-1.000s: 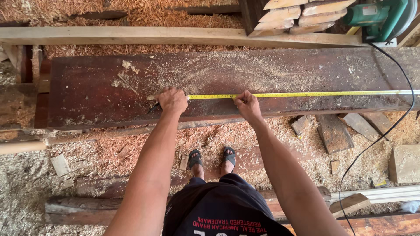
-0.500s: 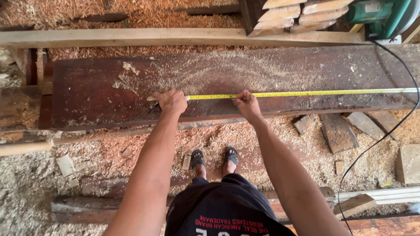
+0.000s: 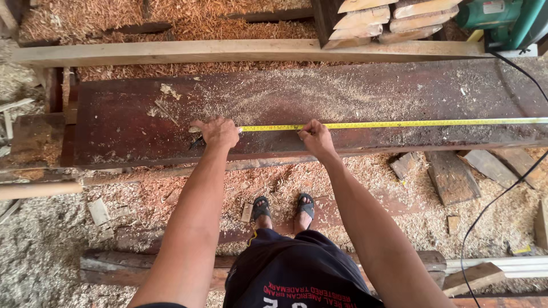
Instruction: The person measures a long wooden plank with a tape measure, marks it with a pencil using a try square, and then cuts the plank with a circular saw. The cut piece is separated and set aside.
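Observation:
A wide dark reddish plank [image 3: 365,97] dusted with sawdust lies across in front of me. A yellow measuring tape [image 3: 399,123] stretches along it from the middle to the right edge of view. My left hand [image 3: 216,132] is closed over the tape's case end, pressing it on the plank. My right hand [image 3: 315,137] pinches the tape a short way to the right, fingers on the blade. Whether it holds a pencil I cannot tell.
A pale long board [image 3: 228,51] lies behind the plank. Stacked cut wood [image 3: 388,20] and a green power tool [image 3: 502,17] sit at top right, its black cord [image 3: 496,199] trailing down. Offcuts [image 3: 451,174] and sawdust cover the floor by my sandalled feet [image 3: 282,208].
Both hands stay in place on the tape. The view has shifted very slightly; nothing else has visibly moved.

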